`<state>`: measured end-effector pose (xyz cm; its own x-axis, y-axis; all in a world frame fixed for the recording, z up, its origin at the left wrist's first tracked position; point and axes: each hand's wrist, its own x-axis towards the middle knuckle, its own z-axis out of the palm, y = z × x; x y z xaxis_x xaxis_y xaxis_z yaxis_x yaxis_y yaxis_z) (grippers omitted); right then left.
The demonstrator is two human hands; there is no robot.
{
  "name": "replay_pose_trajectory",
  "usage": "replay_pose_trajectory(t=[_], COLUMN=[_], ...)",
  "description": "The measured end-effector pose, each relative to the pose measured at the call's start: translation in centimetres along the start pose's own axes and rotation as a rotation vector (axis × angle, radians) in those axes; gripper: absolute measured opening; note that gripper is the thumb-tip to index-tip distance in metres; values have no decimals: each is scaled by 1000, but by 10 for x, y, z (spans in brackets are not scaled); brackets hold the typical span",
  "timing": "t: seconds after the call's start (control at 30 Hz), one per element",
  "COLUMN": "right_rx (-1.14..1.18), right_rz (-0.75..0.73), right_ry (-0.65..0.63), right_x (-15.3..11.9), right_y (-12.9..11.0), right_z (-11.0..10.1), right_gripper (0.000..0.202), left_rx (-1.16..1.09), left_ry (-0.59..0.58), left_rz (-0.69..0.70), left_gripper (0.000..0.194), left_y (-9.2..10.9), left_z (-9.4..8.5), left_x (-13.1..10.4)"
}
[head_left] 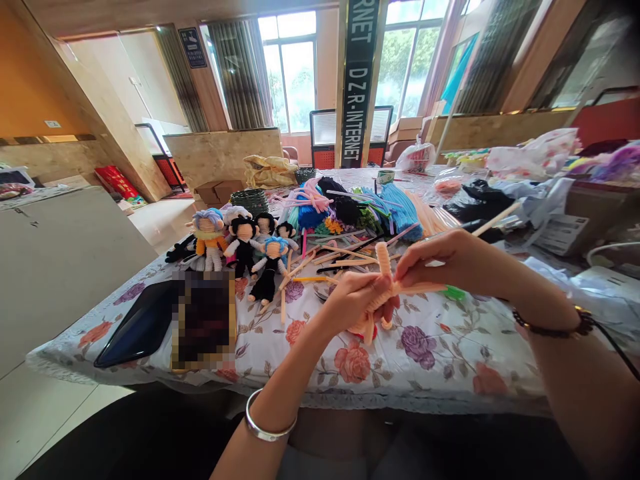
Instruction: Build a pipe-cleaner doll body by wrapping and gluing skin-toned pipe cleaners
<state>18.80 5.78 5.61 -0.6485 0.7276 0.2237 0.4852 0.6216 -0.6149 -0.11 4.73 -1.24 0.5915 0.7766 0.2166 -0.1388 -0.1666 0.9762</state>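
Above the flowered tablecloth (390,367), my left hand (353,300) is closed around a peach figure (383,260) made of coiled pipe cleaner. One coiled limb sticks up above the fingers, and other peach ends hang below the hand. My right hand (440,263) pinches the piece at its right side, where peach pipe cleaner strands (423,288) stretch out to the right. The fingers cover much of the figure's middle. Several finished pipe cleaner dolls (244,243) with black, blue and lilac hair sit together to the left.
Bundles of coloured pipe cleaners (345,203) lie behind my hands, with loose peach and black stems (320,257) in front of them. At left are a dark tablet (137,327) and a blurred-out framed panel (204,323). Plastic bags (485,200) and a cardboard box (575,220) stand at right.
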Motion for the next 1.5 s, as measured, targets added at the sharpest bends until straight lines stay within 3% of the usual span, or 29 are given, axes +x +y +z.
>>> replay_pose_trajectory(t=[0.17,0.3,0.73,1.1,1.3,1.5], right_rx=[7,27,-27,-5,40,121], right_rz=[-139,-159,52,-9,66,152], right_ry=[41,82,120,329,315,278], right_x=[5,8,13,16,19,20], right_y=[1,1,6,4,1,8], right_z=[4,9,16,24,29,36], right_gripper=[18,13,12,9,17,33], left_rx=[-34,-39,-106,123,194,443], left_ry=[-2,27,101,217,261,426], left_rz=[10,43,94,159,177,241], left_gripper=[49,46,41,41,41,40], left_y=[2,-4,-5,-2,-1,-4], left_z=[1,-3,-1,0,0,-1], left_x=[-1,-1,-1,-1,-3,-3])
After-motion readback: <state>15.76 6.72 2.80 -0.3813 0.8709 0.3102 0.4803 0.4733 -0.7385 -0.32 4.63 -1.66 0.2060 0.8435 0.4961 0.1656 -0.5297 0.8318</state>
